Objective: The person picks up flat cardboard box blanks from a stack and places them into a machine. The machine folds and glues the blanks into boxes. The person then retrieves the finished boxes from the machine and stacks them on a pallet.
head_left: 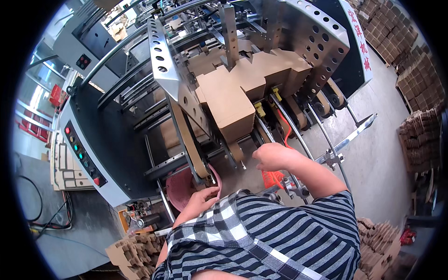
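A thick stack of brown die-cut cardboard blanks [231, 100] stands in the machine feeder, between perforated metal side plates [322, 39]. Just below its front edge is my right hand [274, 157], fingers curled in, near a steel rod; I see nothing in its grip. At lower left, my left hand [201, 200] hangs in front of me beside the rim of a pink basket [179, 186]. Its fingers are loosely stretched, and nothing shows in them. Whether they touch the rim I cannot tell.
Tan feed belts [186, 140] and steel rods [322, 128] reach toward me. An orange hose [285, 128] runs down beside the right hand. A button panel [84, 154] is on the left frame. Cardboard piles stand at right [420, 77] and lower left [137, 256].
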`<state>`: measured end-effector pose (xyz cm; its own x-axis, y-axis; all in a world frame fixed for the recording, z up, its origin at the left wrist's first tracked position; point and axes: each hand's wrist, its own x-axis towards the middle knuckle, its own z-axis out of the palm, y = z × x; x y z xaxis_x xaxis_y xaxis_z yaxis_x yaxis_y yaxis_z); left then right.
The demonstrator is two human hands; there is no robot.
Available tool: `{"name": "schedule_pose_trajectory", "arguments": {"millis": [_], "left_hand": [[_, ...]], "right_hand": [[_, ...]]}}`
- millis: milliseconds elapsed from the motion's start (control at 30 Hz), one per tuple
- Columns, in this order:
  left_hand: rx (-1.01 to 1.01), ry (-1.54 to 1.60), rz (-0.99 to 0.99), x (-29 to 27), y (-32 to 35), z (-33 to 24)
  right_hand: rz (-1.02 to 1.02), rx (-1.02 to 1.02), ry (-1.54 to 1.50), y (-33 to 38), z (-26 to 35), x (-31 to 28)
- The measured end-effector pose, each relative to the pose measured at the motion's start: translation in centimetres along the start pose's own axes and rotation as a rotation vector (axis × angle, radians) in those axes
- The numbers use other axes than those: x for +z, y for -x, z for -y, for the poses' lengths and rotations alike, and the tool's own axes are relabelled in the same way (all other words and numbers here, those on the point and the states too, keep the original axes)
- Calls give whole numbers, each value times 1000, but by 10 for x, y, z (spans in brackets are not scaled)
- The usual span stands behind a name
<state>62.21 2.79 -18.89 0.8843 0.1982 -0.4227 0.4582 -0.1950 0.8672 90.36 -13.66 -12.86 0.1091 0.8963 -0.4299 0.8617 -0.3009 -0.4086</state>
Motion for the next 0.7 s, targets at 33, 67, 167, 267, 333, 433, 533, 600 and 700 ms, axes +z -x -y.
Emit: {"name": "schedule_pose_trajectory", "arguments": {"millis": [33,67,167,267,333,433,533,600,700], "left_hand": [[-4,19,0,0,1,1],[1,21,-15,1,3,0],[3,35,-46,2,5,0],[39,30,-67,5,11,5],[31,56,-81,6,13,10],[28,113,-107,9,17,16],[6,139,-103,9,21,16],[-2,183,-114,11,23,26],[13,210,-82,11,21,29]], "right_hand": [[-11,-17,10,-5,-2,10],[-21,-37,21,-10,-3,18],[34,7,91,-32,-3,31],[-47,137,133,-65,-5,44],[-178,187,97,-85,-12,51],[-163,284,-157,-117,-28,57],[-293,575,-961,-146,-43,90],[-444,663,-1178,-143,-29,88],[-636,544,-1170,-151,-44,101]]}}
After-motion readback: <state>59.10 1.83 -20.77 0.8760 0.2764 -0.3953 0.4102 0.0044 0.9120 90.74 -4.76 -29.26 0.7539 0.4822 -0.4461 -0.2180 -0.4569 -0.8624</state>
